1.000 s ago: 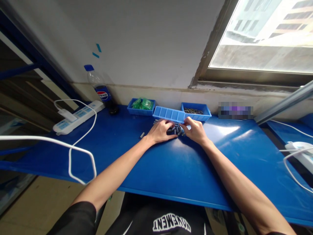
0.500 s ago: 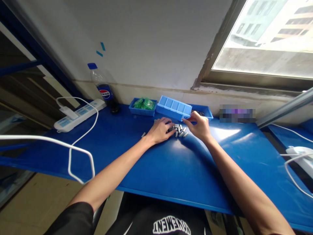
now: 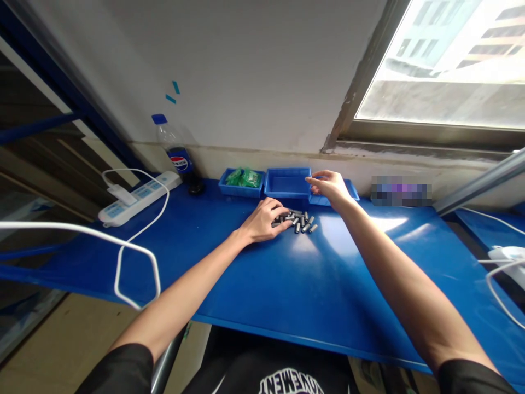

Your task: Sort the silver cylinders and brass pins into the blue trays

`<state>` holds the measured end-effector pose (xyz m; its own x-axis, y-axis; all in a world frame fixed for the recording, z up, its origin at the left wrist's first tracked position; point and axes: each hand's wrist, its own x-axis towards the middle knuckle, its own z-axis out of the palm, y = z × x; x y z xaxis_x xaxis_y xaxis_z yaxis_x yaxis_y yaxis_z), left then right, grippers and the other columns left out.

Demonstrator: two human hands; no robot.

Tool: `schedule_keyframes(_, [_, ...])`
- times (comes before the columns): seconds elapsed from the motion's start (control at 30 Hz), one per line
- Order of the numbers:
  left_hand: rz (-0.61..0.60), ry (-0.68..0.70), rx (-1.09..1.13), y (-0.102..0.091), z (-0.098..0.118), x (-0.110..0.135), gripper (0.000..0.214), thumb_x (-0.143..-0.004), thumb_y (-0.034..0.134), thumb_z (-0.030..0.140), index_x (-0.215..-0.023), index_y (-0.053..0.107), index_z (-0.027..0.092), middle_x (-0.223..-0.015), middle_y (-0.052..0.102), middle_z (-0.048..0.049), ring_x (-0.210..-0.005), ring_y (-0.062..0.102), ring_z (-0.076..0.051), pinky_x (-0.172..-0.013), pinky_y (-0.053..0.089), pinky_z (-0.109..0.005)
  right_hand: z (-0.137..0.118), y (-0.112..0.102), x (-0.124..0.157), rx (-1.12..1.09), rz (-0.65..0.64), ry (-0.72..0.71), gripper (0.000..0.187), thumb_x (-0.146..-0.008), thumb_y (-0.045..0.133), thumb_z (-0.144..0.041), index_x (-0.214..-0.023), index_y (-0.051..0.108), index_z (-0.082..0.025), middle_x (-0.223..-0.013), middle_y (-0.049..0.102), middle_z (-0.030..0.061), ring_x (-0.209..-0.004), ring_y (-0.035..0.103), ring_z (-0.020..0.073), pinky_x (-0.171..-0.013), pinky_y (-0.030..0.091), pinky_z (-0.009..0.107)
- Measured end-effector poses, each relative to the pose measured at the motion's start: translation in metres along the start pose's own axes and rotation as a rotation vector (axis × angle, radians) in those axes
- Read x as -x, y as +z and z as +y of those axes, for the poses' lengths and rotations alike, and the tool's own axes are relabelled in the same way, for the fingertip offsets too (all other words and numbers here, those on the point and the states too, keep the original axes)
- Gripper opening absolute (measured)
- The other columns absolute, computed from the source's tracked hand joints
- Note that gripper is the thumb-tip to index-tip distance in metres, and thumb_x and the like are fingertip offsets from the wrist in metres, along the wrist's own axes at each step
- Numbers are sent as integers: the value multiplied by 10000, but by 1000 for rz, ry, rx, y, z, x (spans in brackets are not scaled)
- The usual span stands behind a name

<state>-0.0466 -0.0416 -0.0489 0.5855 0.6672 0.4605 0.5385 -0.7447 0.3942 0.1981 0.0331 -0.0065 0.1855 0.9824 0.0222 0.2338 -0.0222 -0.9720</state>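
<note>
A heap of small grey metal cylinders [image 3: 302, 222] lies on the blue table [image 3: 287, 279]. My left hand [image 3: 262, 220] rests on the heap's left side, fingers curled together over some of the pieces. My right hand [image 3: 331, 189] reaches further back and grips the right rim of an empty blue bin [image 3: 287, 172], which stands upright near the wall. Behind that hand, partly hidden, is another blue bin [image 3: 353, 192].
A blue bin of green bags [image 3: 241, 178] stands left of the empty one. A cola bottle [image 3: 176, 156] and a white power strip [image 3: 139, 196] are at the back left, with a white cable [image 3: 123, 249] looping over the table's edge. A white device [image 3: 508, 256] lies far right.
My right hand has lifted the tipped bin off the heap, turned it upright and carried it back to the wall between the other two bins. The left hand stayed on the cylinders.
</note>
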Motion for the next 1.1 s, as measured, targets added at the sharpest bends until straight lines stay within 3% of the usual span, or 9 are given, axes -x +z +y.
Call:
schedule_keyframes(0.23, [128,94,-8,16,5,-28,282,-1015,542,343,-1051,745,150,-1023,711,-120,-1047,606,-259,-982,502,-433,-3,-17,17,189,64,-105,276,-762,753,-291,-1009,785,-171,-841,799,78,-760,771,229,-738,615,344])
schedule_keyframes(0.3, [150,129,-41,17,6,-34,262,-1017,530,300,-1035,745,151,-995,719,-116,-1040,605,-257,-974,505,-429,-1,-31,25,416,124,-228,242,-802,712,-321,-986,803,-191,-877,807,79,-844,773,258,-834,608,397])
schedule_keyframes(0.4, [185,96,-67,16,4,-39,244,-1013,517,250,-1028,744,160,-1000,728,-107,-1005,620,-243,-954,520,-410,12,-53,33,781,25,-396,266,-793,759,-387,-985,818,-213,-1007,811,103,-1050,733,338,-981,552,497])
schedule_keyframes(0.5, [128,46,-56,14,1,-36,221,-989,536,211,-1000,751,162,-993,742,-96,-937,655,-225,-917,541,-386,29,-68,38,976,-40,-455,331,-780,799,-381,-1065,823,-213,-983,804,130,-1072,705,379,-939,557,524])
schedule_keyframes(0.63, [102,-13,28,11,5,-26,203,-960,579,223,-1007,768,163,-1035,767,-100,-982,688,-235,-947,548,-390,40,-78,45,882,3,-650,249,-905,681,-342,-1060,825,-212,-972,798,122,-949,710,306,-884,572,456])
schedule_keyframes(0.73, [115,-155,216,8,13,-25,242,-967,613,333,-952,789,167,-992,784,-94,-938,713,-232,-925,557,-381,29,-81,54,767,19,-802,240,-922,678,-376,-1030,829,-224,-951,800,101,-913,696,283,-878,566,444])
schedule_keyframes(0.9, [-2,-432,888,9,31,-36,628,-812,769,620,-1241,724,163,-1141,780,-126,-1043,742,-280,-930,582,-397,-11,-63,75,655,53,-844,229,-917,702,-416,-1021,827,-256,-964,801,86,-950,690,292,-954,520,496])
schedule_keyframes(1.0, [88,-381,1221,9,41,-44,777,-736,837,625,-1361,627,212,-1282,722,-138,-1160,706,-300,-979,570,-426,-29,-40,87,562,-52,-783,228,-922,695,-431,-1050,821,-291,-1034,796,76,-1013,681,294,-1008,499,509])
schedule_keyframes(1.1, [259,-374,1331,6,46,-46,823,-732,872,556,-1419,538,251,-1268,707,-134,-1170,695,-291,-973,573,-443,-37,-20,96,484,-210,-752,231,-927,679,-461,-1043,816,-317,-1018,794,57,-1047,678,297,-1045,490,519])
